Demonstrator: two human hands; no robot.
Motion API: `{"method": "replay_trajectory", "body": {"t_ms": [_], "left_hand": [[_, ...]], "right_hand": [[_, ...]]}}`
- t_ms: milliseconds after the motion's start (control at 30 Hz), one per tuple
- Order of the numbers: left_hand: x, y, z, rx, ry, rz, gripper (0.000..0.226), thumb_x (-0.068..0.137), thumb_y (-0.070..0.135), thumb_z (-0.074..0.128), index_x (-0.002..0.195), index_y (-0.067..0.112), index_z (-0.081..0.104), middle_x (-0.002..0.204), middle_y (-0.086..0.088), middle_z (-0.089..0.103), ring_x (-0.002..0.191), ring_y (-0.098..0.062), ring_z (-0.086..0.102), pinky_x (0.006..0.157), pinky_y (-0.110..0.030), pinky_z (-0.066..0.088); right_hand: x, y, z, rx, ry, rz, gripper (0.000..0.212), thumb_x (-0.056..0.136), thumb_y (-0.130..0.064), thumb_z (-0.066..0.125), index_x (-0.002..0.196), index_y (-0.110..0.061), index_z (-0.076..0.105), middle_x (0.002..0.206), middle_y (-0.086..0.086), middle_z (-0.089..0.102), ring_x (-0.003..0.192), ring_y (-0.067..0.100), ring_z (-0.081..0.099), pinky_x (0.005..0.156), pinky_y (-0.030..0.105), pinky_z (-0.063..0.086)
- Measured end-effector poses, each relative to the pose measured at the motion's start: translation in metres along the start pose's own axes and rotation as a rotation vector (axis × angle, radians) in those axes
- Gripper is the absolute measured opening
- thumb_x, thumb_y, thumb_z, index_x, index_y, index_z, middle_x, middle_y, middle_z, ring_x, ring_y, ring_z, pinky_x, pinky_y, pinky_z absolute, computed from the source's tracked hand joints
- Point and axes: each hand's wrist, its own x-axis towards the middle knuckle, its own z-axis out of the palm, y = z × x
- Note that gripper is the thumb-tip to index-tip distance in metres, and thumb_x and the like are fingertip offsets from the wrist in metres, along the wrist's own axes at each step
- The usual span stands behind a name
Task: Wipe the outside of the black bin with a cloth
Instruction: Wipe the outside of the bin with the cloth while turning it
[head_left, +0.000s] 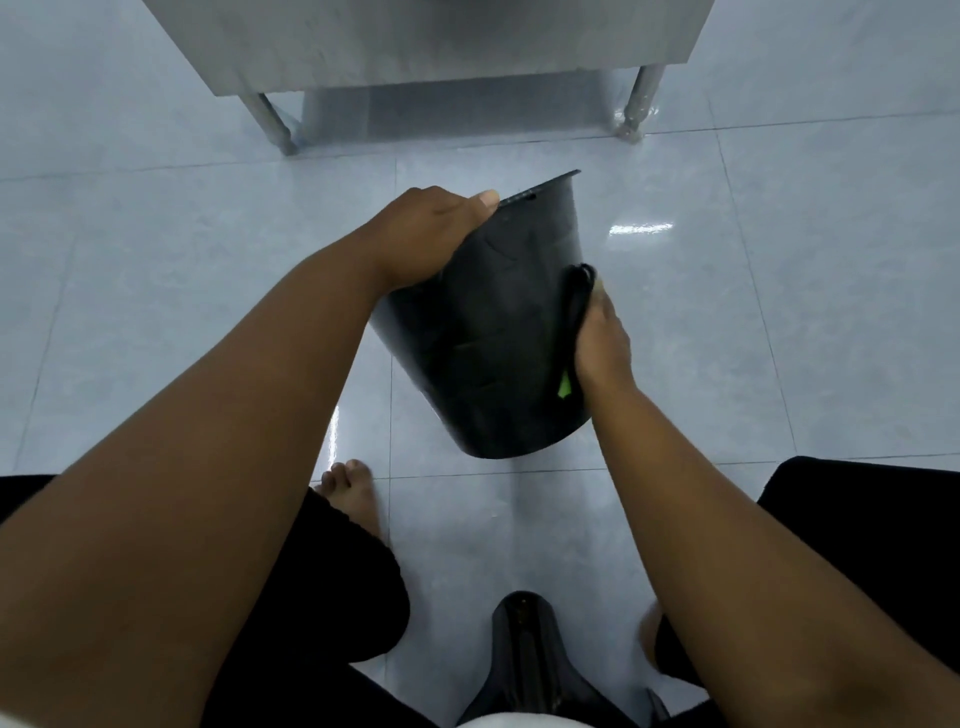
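Observation:
The black bin (493, 332) hangs tilted above the tiled floor, its rim pointing away from me and its base toward me. My left hand (431, 234) grips the rim on the upper left, thumb along the edge. My right hand (602, 340) presses a dark cloth (576, 306) flat against the bin's right side. A small green tag (564, 387) of the cloth sticks out below the palm. Most of the cloth is hidden between the hand and the bin.
A steel table (415, 47) with metal legs (272, 122) stands ahead on the glossy floor. My bare foot (350, 493) is under the bin. A black seat (524, 660) is between my legs at the bottom.

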Motion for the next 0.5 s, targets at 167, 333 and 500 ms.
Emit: {"method": "replay_trajectory", "body": {"t_ms": [167,333,500], "left_hand": [[0.002,0.002,-0.001,0.056,0.063,0.001,0.069,0.103,0.053,0.029,0.082,-0.008,0.055,0.077,-0.014,0.056,0.073,-0.026,0.051,0.065,-0.033,0.036],[0.010,0.004,-0.006,0.073,0.055,-0.077,0.066,0.101,0.057,0.027,0.087,0.002,0.062,0.076,0.001,0.053,0.069,-0.012,0.050,0.069,-0.031,0.035],[0.012,0.001,-0.008,0.049,0.057,-0.067,0.063,0.101,0.057,0.030,0.078,0.006,0.061,0.079,0.002,0.055,0.071,-0.011,0.051,0.070,-0.031,0.036]], "right_hand": [[-0.052,0.006,0.054,-0.656,0.195,-0.878,0.088,0.099,-0.061,0.041,0.161,-0.005,0.016,0.169,0.018,0.004,0.156,0.042,0.008,0.127,0.054,0.006],[-0.063,0.080,0.050,-1.114,0.015,-1.423,0.070,0.100,-0.040,0.059,0.160,-0.020,0.029,0.169,0.005,0.018,0.157,0.033,0.008,0.126,0.050,-0.008],[-0.034,0.073,0.017,-0.706,0.125,-0.998,0.094,0.090,-0.071,0.053,0.160,-0.016,0.024,0.168,0.013,0.018,0.156,0.035,0.017,0.126,0.049,0.014]]}}
